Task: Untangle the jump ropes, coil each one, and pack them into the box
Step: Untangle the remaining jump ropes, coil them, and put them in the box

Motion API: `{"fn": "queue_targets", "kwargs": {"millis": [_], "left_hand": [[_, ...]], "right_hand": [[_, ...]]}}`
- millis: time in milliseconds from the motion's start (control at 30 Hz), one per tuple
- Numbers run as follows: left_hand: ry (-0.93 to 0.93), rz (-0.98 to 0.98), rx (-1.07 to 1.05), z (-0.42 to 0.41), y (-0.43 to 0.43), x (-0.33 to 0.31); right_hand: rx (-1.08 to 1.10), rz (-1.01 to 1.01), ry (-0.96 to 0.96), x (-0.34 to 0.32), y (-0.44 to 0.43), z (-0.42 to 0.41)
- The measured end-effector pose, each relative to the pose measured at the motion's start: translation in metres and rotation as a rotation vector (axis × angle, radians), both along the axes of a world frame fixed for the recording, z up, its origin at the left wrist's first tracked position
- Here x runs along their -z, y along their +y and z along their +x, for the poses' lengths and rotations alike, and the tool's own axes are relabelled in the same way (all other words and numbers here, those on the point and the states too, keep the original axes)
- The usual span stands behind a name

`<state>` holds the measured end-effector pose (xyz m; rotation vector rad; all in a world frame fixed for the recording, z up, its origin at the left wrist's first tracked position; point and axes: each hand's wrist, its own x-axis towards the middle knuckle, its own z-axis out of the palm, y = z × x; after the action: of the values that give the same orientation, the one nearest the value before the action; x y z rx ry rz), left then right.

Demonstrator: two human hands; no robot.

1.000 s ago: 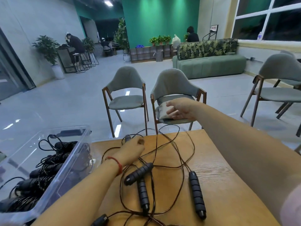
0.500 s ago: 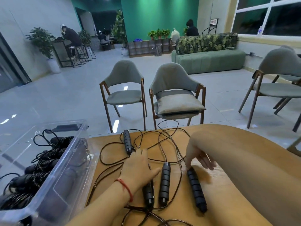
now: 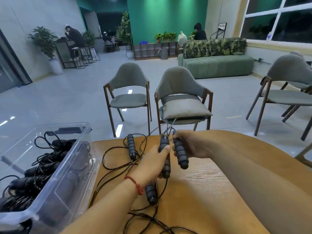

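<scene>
Coiled ropes [image 3: 42, 164] already lie in the box [image 3: 67, 188]. Right of the box, on the tabletop [image 3: 211, 191], a tangle [image 3: 118, 166] is left to sort, then coil and pack. The left hand [image 3: 150, 166] has its grip wrapped round the left handle [image 3: 163, 141], and the right hand [image 3: 192, 146] clasps the right handle [image 3: 181, 154]. Both handles are raised, possibly one rope's pair; blur hides the cords.

Box [image 3: 55, 191] left of table [image 3: 211, 191], chairs [image 3: 179, 85] behind.

Dim ceiling-lit room, floor glare, wide-angle edge bending, slight blur.
</scene>
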<state>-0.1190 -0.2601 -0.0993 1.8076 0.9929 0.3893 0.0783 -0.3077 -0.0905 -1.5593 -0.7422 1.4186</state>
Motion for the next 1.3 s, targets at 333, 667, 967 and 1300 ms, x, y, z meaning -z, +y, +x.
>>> {"fn": "queue_targets", "kwargs": {"millis": [333, 667, 967, 1300], "left_hand": [[-0.21, -0.005, 0.17, -0.037, 0.034, -0.011], [0.823, 0.261, 0.749, -0.081, 0.046, 0.005], [1.057, 0.381, 0.801, -0.084, 0.04, 0.02], [0.641, 0.574, 0.378, -0.053, 0.062, -0.073]], "right_hand": [[0.099, 0.185, -0.205, -0.064, 0.025, -0.034], [0.321, 0.681, 0.389, -0.184, 0.053, -0.012], [0.238, 0.596, 0.376, -0.17, 0.058, -0.008], [0.177, 0.523, 0.183, -0.174, 0.055, 0.003]]}}
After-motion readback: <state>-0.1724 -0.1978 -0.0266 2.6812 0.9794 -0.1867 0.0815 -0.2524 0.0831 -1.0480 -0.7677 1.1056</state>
